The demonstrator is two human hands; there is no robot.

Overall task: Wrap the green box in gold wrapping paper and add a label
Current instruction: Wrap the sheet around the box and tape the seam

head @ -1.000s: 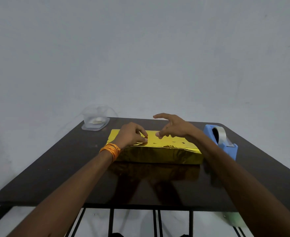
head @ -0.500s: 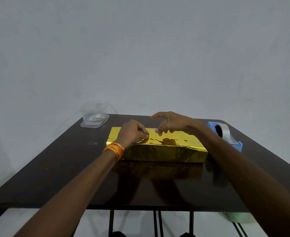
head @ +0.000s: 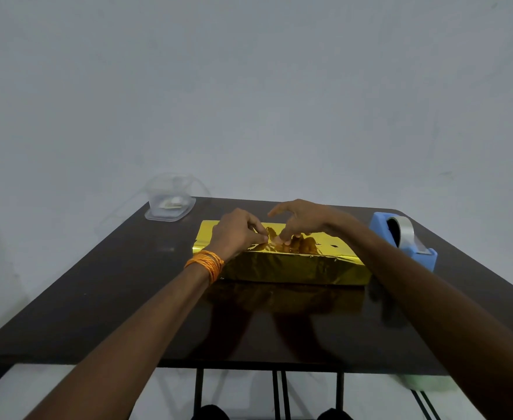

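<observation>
One gold-wrapped box (head: 294,266): left hand (head: 237,231) pinches wrap, right hand (head: 303,221) presses top (one dispenser (head: 378,228)).

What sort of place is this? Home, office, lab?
Probably a plain room at home or a bare recording spot; I can't tell which. A dark table stands before a blank wall, with a gold-wrapped box, a tape dispenser and a clear tub on it.

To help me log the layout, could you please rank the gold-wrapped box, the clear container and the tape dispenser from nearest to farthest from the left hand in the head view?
1. Gold-wrapped box: directly beneath the left hand.
2. Clear container: back left, near the far corner.
3. Tape dispenser: far right, beyond the right hand.
</observation>
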